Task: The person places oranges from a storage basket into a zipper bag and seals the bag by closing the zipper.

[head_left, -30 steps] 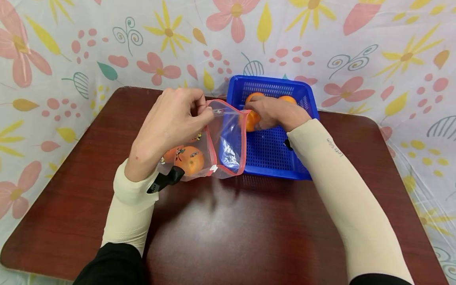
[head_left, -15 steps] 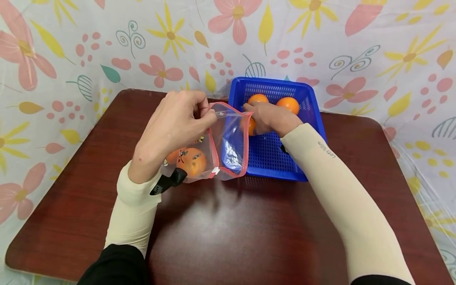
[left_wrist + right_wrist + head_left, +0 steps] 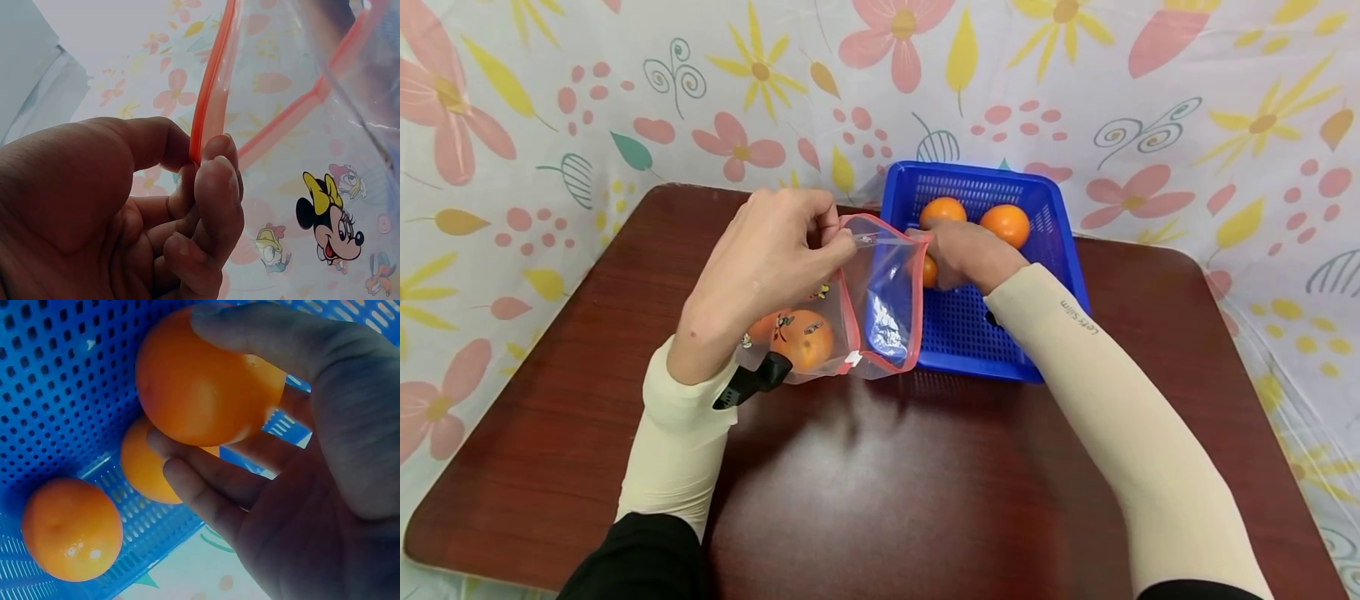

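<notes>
An orange [image 3: 206, 381] is gripped in the curled fingers of the right hand [image 3: 962, 250] and has been carried from mid-basket toward the zip bag [image 3: 857, 292], now just beside its mouth. The bag's red rim is still pinched open by the left hand [image 3: 767, 258]. Two oranges remain in the blue basket [image 3: 1045, 250]; insertion appears imminent.

A home-like setup is showing here: a dark wooden table [image 3: 880, 467] is standing against a flowered plastic sheet [image 3: 625, 83] that is hanging behind and draping around it. Beyond the fingers a blue plastic basket [image 3: 1037, 200] is sitting, and a cartoon-printed zip bag [image 3: 880, 292] is hanging from the pinching fingers [image 3: 215, 187].
</notes>
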The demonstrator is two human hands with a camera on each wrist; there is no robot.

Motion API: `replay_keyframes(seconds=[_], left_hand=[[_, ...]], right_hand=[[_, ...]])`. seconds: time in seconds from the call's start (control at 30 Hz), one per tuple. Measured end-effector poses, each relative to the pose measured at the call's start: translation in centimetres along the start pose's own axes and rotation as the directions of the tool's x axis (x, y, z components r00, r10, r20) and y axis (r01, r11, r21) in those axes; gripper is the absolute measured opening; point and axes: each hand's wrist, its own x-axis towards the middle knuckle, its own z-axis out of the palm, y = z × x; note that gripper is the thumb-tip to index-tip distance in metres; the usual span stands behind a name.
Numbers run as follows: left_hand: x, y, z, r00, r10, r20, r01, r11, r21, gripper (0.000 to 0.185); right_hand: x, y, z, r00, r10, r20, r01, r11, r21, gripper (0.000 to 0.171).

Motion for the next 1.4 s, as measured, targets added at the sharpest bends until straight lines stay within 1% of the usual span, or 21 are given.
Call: replay_keyframes(seconds=[0.07, 0.23, 0.3, 0.4, 0.43, 0.5, 0.6, 0.7, 0.8, 0.87, 0.9, 1.03, 1.1, 1.17, 1.23, 1.4], left_hand=[[0.0, 0.0, 0.0, 1.000, 0.002, -0.003, -0.002, 1.000, -0.002, 0.019], [0.0, 0.0, 0.1, 1.000, 0.005, -0.011, -0.006, 1.000, -0.004, 0.020], [0.0, 0.0, 0.1, 1.000, 0.003, -0.008, -0.003, 1.000, 0.000, 0.019], [-0.1, 0.0, 0.0, 1.000, 0.002, -0.005, -0.002, 1.000, 0.007, 0.019], [-0.1, 0.1, 0.0, 1.000, 0.004, -0.003, -0.004, 1.000, 0.012, 0.019], [-0.1, 0.0, 0.0, 1.000, 0.008, -0.002, -0.008, 1.000, 0.021, 0.019], [-0.1, 0.0, -0.1, 1.000, 0.006, -0.001, -0.006, 1.000, 0.028, 0.019], [-0.2, 0.0, -0.1, 1.000, -0.001, 0.002, 0.001, 1.000, 0.025, 0.019], [-0.2, 0.0, 0.0, 1.000, -0.001, 0.002, 0.001, 1.000, 0.018, 0.019], [-0.1, 0.0, 0.1, 1.000, 0.000, 0.003, 0.000, 1.000, 0.014, 0.020], [-0.1, 0.0, 0.1, 1.000, 0.000, 0.003, 0.000, 1.000, 0.011, 0.020], [-0.1, 0.0, 0.2, 1.000, -0.003, 0.003, 0.003, 1.000, 0.006, 0.020], [-0.1, 0.0, 0.2, 1.000, -0.006, 0.005, 0.006, 1.000, 0.008, 0.019], [-0.1, 0.0, 0.2, 1.000, -0.005, 0.005, 0.005, 1.000, 0.013, 0.019], [-0.1, 0.0, 0.2, 1.000, 0.000, 0.003, 0.000, 1.000, 0.015, 0.020], [0.0, 0.1, 0.2, 1.000, 0.006, -0.003, -0.006, 1.000, 0.020, 0.020]], right_hand=[[-0.1, 0.0, 0.1, 1.000, 0.005, 0.015, -0.005, 1.000, -0.003, 0.092], [-0.4, 0.0, 0.4, 1.000, 0.016, 0.002, -0.016, 0.998, -0.053, 0.104], [-0.4, -0.1, 0.5, 1.000, 0.020, 0.006, -0.019, 0.997, -0.074, 0.097], [-0.3, -0.2, 0.7, 1.000, 0.019, 0.011, -0.018, 0.996, -0.087, 0.079], [-0.3, -0.2, 0.8, 1.000, 0.017, 0.010, -0.016, 0.995, -0.096, 0.073], [-0.4, -0.2, 1.0, 1.000, 0.013, -0.006, -0.013, 0.994, -0.106, 0.065], [-0.5, 0.0, 1.2, 0.999, -0.005, -0.049, -0.002, 0.990, -0.138, 0.062], [-0.7, 0.1, 1.0, 0.998, -0.023, -0.062, 0.014, 0.989, -0.146, 0.066], [-1.0, 0.4, 0.5, 0.998, -0.029, -0.049, 0.024, 0.994, -0.109, 0.069], [-1.2, 0.6, 0.1, 1.000, -0.020, -0.022, 0.018, 0.997, -0.081, 0.078], [-1.4, 0.7, -0.1, 1.000, -0.020, -0.016, 0.019, 0.998, -0.067, 0.080], [-1.9, 1.0, -0.7, 0.999, -0.040, -0.013, 0.040, 0.999, -0.024, 0.080], [-2.3, 1.1, -0.8, 0.997, -0.063, -0.032, 0.063, 0.998, 0.007, 0.070], [-2.7, 1.3, -1.0, 0.995, -0.080, -0.055, 0.082, 0.996, 0.032, 0.067], [-3.2, 1.5, -1.2, 0.994, -0.085, -0.071, 0.089, 0.994, 0.057, 0.067], [-4.7, 1.9, -1.9, 0.991, -0.076, -0.111, 0.087, 0.992, 0.095, 0.077]])
